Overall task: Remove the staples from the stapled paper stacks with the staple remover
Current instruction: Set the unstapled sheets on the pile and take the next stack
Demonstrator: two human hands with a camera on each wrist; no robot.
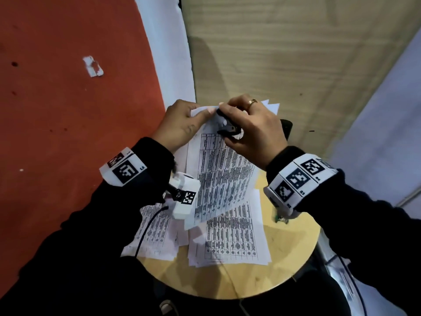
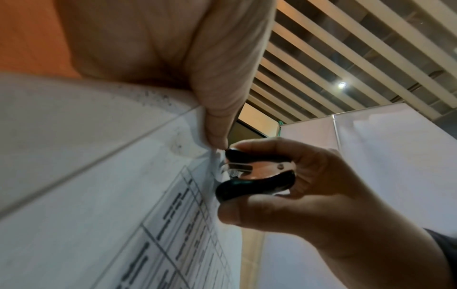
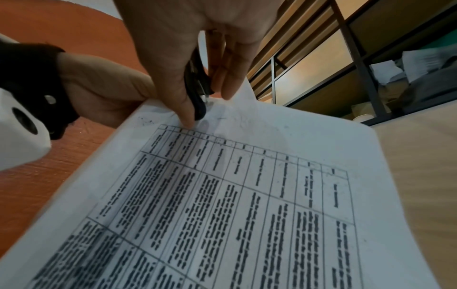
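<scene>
A stapled paper stack point(image 1: 224, 176) printed with tables is held up off the round table, tilted toward me. My left hand point(image 1: 182, 124) pinches its top corner between thumb and fingers. My right hand point(image 1: 250, 126) grips the black staple remover point(image 1: 229, 128) and squeezes it against that same corner. In the left wrist view the staple remover point(image 2: 257, 176) bites at the paper's edge just below my left thumb point(image 2: 220, 109), its metal claws nearly together. The right wrist view shows the staple remover point(image 3: 196, 88) between thumb and fingers above the printed sheet point(image 3: 247, 195). The staple itself is hidden.
More printed paper stacks point(image 1: 237, 238) lie spread on the round wooden table point(image 1: 239, 281). A black object point(image 1: 287, 128) sits behind my right hand. A red floor point(image 1: 68, 110) lies to the left, a wooden floor point(image 1: 273, 53) ahead, a pale partition point(image 1: 387, 133) on the right.
</scene>
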